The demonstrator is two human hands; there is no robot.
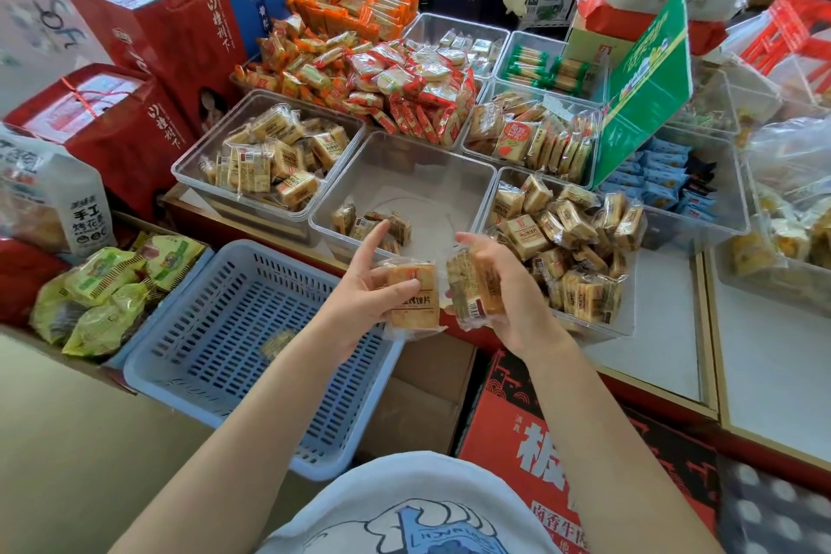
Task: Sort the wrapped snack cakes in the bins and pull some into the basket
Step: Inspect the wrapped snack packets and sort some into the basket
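Observation:
My left hand [373, 283] pinches a flat wrapped snack cake [416, 299] between thumb and fingers, its label facing up. My right hand [503, 283] grips another wrapped cake [467, 290] turned on edge. Both hands hover in front of a near-empty clear bin [404, 166] that holds a few cakes [373, 227] at its front. A fuller bin of the same cakes [566, 238] stands to the right, and another bin [279, 157] to the left. The blue slotted basket [252, 346] lies below my left arm, with one small packet [276, 342] on its floor.
Behind the bins are heaps of orange and red wrapped snacks [359, 58]. Red gift boxes [171, 27] stand at the left, green-yellow packets [112, 288] lie beside the basket. A green sign [647, 90] leans at the right. A red carton [530, 432] sits on the floor below.

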